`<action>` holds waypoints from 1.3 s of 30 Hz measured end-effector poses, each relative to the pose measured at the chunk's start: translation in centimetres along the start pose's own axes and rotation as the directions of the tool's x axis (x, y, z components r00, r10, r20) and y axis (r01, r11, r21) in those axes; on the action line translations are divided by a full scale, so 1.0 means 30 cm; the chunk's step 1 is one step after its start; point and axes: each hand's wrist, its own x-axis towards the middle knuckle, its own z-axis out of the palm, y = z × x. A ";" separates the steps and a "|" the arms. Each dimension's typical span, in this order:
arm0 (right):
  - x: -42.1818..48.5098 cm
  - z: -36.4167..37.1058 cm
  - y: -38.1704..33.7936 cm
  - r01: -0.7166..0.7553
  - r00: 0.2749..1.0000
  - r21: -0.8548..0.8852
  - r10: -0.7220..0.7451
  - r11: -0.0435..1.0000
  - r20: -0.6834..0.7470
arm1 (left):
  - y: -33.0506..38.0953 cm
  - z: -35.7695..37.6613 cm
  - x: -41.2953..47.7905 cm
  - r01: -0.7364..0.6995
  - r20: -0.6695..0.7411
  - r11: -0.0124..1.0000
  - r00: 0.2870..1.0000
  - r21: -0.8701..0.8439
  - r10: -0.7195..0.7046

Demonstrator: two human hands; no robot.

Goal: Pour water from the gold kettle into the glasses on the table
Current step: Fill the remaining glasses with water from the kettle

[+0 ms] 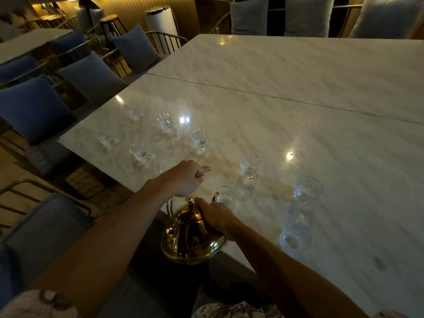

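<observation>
1. Blue-cushioned chairs (34, 109) stand along the table (298, 134) edge, well left of the left hand (183, 177)
2. The left hand is clenched round the top handle of the gold kettle (190, 235), which is directly below it at the table's near edge
3. The right hand (214, 214) is cupped over the kettle's shoulder by the spout
4. The nearest glass (223, 197) stands just beyond the right hand at the spout tip; a second glass (169, 165) is half hidden behind the left hand
5. Other glasses (249, 167) spread beyond both hands; their contents cannot be told
</observation>
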 end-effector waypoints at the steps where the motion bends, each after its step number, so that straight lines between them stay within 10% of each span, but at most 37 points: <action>1: -0.003 0.001 -0.001 0.003 1.000 -0.001 -0.003 1.000 0.000 | 0.000 0.000 -0.004 0.001 -0.003 1.000 1.000 -0.004 -0.001; 23: -0.084 0.006 0.003 0.191 0.947 -0.080 -0.205 0.978 -0.249 | 0.060 0.002 -0.179 -0.219 -0.273 0.976 0.939 -0.001 0.211; 39: -0.220 -0.309 0.058 0.131 0.830 0.034 -0.091 0.991 -0.550 | 0.416 0.007 0.026 -0.516 -0.135 0.854 0.844 0.066 0.520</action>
